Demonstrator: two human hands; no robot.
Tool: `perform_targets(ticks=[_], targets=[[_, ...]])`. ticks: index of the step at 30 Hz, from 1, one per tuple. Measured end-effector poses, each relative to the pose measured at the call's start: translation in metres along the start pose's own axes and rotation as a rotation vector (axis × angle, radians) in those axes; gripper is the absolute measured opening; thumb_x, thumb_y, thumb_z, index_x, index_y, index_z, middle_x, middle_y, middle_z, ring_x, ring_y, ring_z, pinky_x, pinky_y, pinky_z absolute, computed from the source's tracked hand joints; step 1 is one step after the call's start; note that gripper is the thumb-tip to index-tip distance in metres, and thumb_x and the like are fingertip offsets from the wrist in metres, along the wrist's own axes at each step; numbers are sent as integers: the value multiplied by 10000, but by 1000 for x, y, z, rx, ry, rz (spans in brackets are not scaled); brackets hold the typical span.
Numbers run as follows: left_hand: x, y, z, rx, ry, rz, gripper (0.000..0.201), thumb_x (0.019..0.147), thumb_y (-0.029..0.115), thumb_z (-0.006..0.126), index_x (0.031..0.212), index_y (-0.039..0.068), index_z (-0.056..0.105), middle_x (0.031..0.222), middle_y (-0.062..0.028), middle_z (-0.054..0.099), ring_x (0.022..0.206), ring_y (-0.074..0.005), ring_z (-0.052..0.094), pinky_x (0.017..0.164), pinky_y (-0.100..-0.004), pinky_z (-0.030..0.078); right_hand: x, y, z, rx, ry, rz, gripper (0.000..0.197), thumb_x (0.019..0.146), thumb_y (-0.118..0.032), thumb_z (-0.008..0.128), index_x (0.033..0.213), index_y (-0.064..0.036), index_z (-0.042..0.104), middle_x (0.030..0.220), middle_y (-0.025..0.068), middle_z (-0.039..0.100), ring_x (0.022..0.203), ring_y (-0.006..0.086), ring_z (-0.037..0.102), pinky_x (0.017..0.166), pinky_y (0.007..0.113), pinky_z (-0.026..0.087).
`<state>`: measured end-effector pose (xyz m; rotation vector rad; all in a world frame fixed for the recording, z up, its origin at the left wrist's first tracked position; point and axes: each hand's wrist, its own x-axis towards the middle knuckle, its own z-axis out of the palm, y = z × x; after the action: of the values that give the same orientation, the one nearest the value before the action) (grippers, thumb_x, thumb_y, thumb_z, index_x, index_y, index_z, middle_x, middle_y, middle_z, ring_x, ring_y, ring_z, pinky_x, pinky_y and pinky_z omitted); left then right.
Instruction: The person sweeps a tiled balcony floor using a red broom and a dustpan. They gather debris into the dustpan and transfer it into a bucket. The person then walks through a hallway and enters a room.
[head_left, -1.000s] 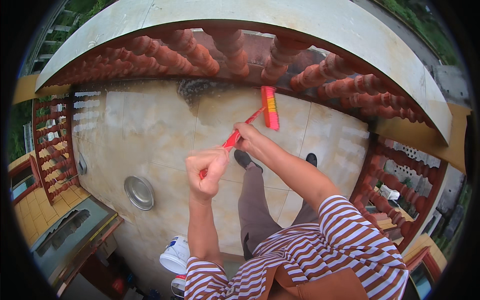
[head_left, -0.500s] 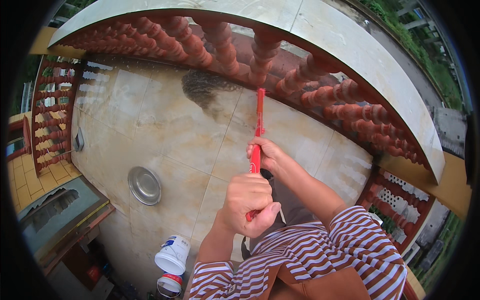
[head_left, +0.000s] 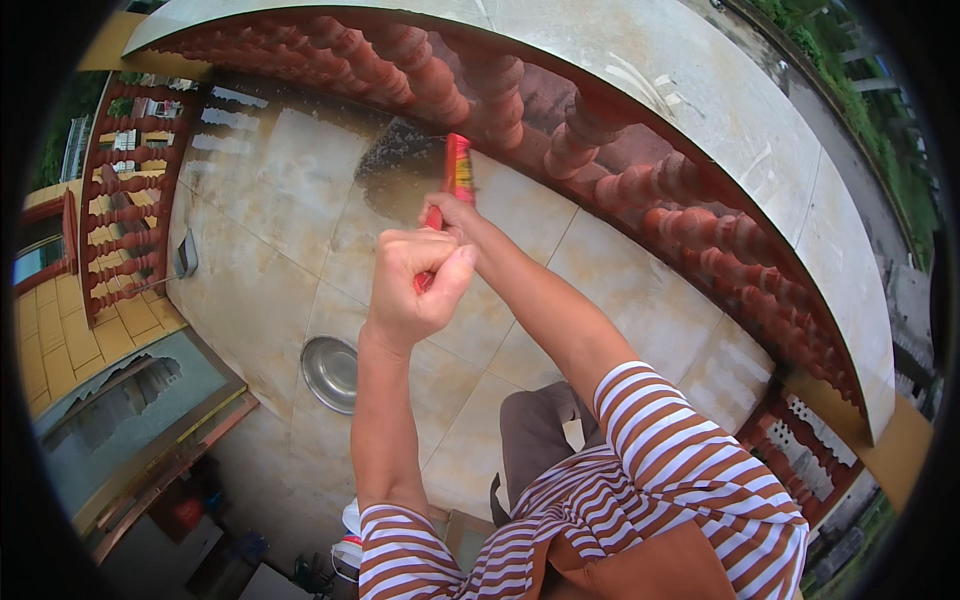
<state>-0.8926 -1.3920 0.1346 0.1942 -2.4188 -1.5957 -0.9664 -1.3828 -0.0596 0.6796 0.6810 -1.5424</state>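
A red long-handled brush [head_left: 458, 165] is in both my hands, reaching away toward the foot of the balusters. My left hand [head_left: 415, 285] wraps in a fist round the near end of its handle. Farther along the handle, just behind the head, my right hand [head_left: 450, 215] is closed on it. The head has red and yellow parts, but motion blurs the bristles. Beside it on the left, a dark wet patch [head_left: 395, 175] spreads over the tiled floor [head_left: 270, 220]. Part of the handle is hidden by my hands.
Red balusters [head_left: 500, 100] under a pale curved ledge [head_left: 800, 190] bound the far and right sides. A metal basin [head_left: 330, 373] stands left of my left forearm. White buckets [head_left: 348, 545] show partly behind my left sleeve. A dustpan-like thing [head_left: 186, 255] lies by the left railing.
Both hands and the brush have swung left and farther away. The brush head has moved from right of the dark patch to its right edge. The view has shifted too.
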Motion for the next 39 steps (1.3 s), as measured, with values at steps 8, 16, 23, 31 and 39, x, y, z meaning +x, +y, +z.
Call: perform_targets(ticks=[8,16,23,31,39], targets=[[-26,30,-73,-208,-7,121,258,628,60,604,469,55,401,445,-47,341,404,-228,377,435,-326,280,-38,29,61,20,20,108,84,812,-65,543,749,-60,488,602,40,540,523,194,569,477,306,481],[-1,-53,-186,-172,-32,82,282,671,56,570,470,23,374,442,-64,391,390,-233,383,441,-336,331,99,60,112,146,-37,260,57,819,-50,526,828,-71,474,575,-10,458,475,120,457,460,249,424],[-43,-123,-191,145,-269,209,292,647,150,633,416,57,480,436,-95,515,398,-284,500,434,-390,397,162,89,176,-112,-217,241,118,900,-150,493,988,-73,505,613,-37,454,462,75,403,414,206,330],[-98,-140,-211,-309,-5,2,436,760,246,717,1133,69,577,1052,-106,582,1034,-278,542,957,-416,396,63,69,111,-961,426,273,344,992,-244,387,1317,-134,417,700,19,515,487,105,466,386,255,418],[-264,-277,-236,-633,700,-1245,190,900,150,581,1002,3,643,820,-76,675,777,-141,645,710,-258,501,317,20,200,-1056,226,208,496,1013,-288,345,1480,-329,182,666,6,476,438,97,406,368,248,383]])
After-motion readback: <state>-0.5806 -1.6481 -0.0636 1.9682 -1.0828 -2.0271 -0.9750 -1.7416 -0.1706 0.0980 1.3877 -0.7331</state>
